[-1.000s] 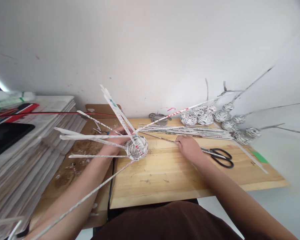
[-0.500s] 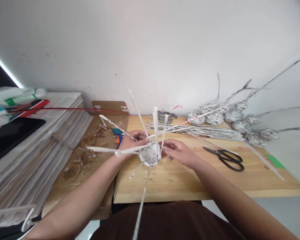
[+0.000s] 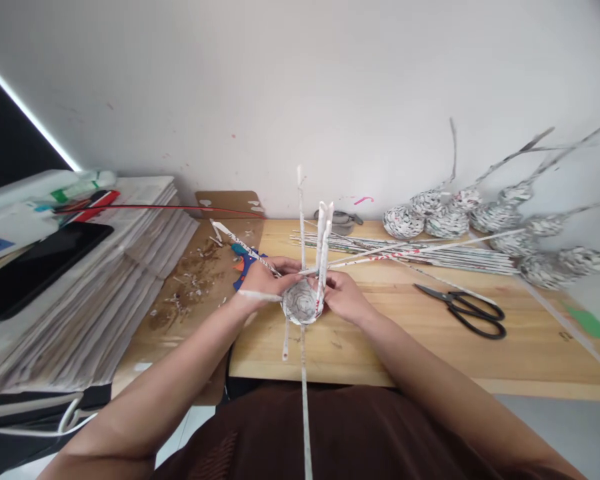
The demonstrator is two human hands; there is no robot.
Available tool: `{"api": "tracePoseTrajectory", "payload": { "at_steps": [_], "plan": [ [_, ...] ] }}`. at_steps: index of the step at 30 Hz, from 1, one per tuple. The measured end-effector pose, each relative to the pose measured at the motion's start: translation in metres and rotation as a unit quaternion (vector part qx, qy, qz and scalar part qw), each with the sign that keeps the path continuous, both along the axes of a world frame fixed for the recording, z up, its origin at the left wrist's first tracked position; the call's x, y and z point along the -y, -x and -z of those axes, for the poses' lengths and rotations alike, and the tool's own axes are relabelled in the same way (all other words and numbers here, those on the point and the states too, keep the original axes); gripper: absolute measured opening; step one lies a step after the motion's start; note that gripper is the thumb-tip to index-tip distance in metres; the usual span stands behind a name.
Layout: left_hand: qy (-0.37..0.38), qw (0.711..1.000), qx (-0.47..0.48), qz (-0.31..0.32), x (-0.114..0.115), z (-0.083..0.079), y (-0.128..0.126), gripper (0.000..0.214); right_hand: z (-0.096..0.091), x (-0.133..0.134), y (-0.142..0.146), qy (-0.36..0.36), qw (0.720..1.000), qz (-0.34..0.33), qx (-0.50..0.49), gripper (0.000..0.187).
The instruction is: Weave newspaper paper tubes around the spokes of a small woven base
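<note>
A small round basket woven from rolled newspaper [image 3: 301,303] hangs above the front of the wooden board, its hollow side towards me. Several paper tubes stick out from its rim, some upward, one down past my lap. My left hand [image 3: 275,279] grips the basket's upper left rim, thumb laid across it. On the right side, my right hand [image 3: 345,295] pinches the rim where two upright tubes [image 3: 324,240] stand close together. A long red-and-white paper tube [image 3: 395,255] runs from the rim out to the right. The fingertips behind the basket are partly hidden.
Black-handled scissors [image 3: 473,313] lie on the right of the board [image 3: 420,360]. Behind are a bundle of paper tubes [image 3: 445,261] and several woven paper gourd shapes [image 3: 447,220]. At left stand stacked newspapers [image 3: 115,287] with a phone [image 3: 50,267] on top, and a blue tool [image 3: 245,263].
The basket has turned slightly, and its upright tubes now stand closer together. My right hand has moved in against the rim. The whole view has shifted a little.
</note>
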State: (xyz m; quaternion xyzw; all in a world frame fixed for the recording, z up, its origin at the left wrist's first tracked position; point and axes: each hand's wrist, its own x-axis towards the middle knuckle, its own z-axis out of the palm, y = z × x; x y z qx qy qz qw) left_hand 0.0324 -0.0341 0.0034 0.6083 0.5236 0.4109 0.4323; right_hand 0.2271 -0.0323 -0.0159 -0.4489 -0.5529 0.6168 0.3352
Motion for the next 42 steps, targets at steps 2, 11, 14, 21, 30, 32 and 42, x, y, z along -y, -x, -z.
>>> {"api": "tracePoseTrajectory", "payload": {
  "at_steps": [2, 11, 14, 21, 30, 32, 42],
  "plan": [
    [-0.007, 0.999, -0.044, 0.015, 0.003, -0.008, 0.000, 0.032, 0.004, -0.001, -0.001, -0.025, 1.000, 0.005, 0.002, 0.034],
    [-0.016, 0.997, -0.072, 0.018, 0.000, -0.002, 0.000, 0.030, 0.014, -0.002, 0.003, -0.079, 0.996, 0.036, -0.002, 0.021],
    [-0.001, 0.997, -0.069, 0.038, -0.001, 0.000, 0.003, 0.032, 0.015, -0.001, 0.006, -0.068, 0.996, 0.044, -0.021, 0.026],
    [0.012, 0.999, -0.034, 0.009, 0.008, -0.002, -0.003, 0.038, 0.012, 0.003, 0.013, -0.040, 0.992, 0.068, -0.095, 0.039],
    [0.077, 0.996, 0.009, -0.053, 0.019, -0.007, -0.007, 0.046, 0.021, 0.002, 0.019, -0.068, 0.980, 0.152, -0.106, 0.036],
    [0.128, 0.990, 0.025, -0.045, 0.027, -0.010, 0.001, 0.044, 0.025, 0.001, 0.019, -0.084, 0.977, 0.173, -0.093, 0.033],
    [0.169, 0.984, -0.042, -0.048, 0.044, -0.020, 0.004, 0.027, 0.021, 0.008, 0.019, -0.146, 0.970, 0.190, -0.042, 0.024]
  ]
}}
